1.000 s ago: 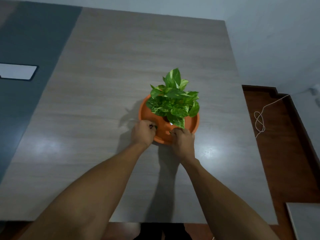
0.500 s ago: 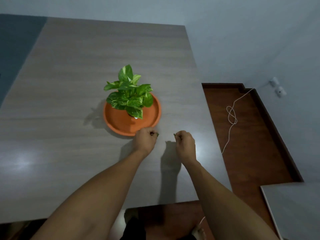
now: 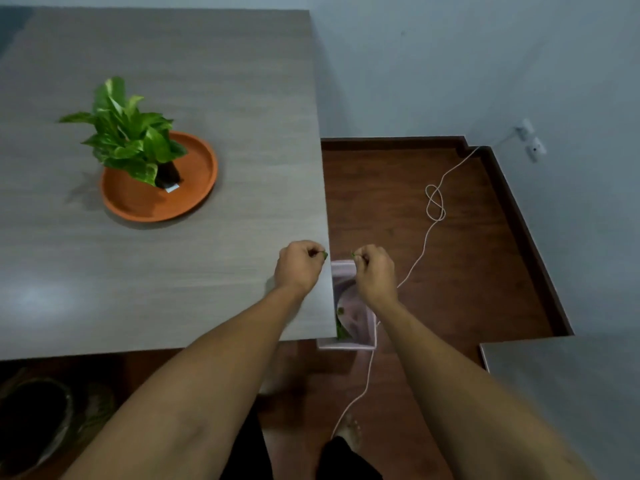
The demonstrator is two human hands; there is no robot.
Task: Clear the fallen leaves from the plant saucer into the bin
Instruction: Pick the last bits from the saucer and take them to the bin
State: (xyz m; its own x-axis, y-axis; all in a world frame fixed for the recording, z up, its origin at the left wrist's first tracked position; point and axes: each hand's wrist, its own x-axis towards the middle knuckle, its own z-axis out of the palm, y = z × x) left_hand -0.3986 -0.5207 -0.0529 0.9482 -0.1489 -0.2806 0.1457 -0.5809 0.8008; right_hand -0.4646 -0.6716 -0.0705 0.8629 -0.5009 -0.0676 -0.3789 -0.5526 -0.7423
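An orange saucer (image 3: pixel 194 199) sits on the grey table (image 3: pixel 207 81), with a small green potted plant (image 3: pixel 128 136) standing in it. My left hand (image 3: pixel 299 266) is closed at the table's right edge, pinching a small green leaf (image 3: pixel 325 254). My right hand (image 3: pixel 374 273) is closed just past the edge, pinching another green leaf bit (image 3: pixel 354 254), directly above a pale pink bin (image 3: pixel 363 327) on the floor. The bin holds some green leaves (image 3: pixel 341 329) and is partly hidden by the table and my right arm.
A white cord (image 3: pixel 434 202) loops over the brown wooden floor (image 3: pixel 450 271) and runs to a wall socket (image 3: pixel 530 143). A second grey surface (image 3: pixel 571 393) fills the lower right. My bare foot (image 3: pixel 349 431) is on the floor below the bin.
Both hands left the saucer and moved right to the table's edge, each carrying a leaf piece. The view swung right, so the bin is now in sight under my right hand.
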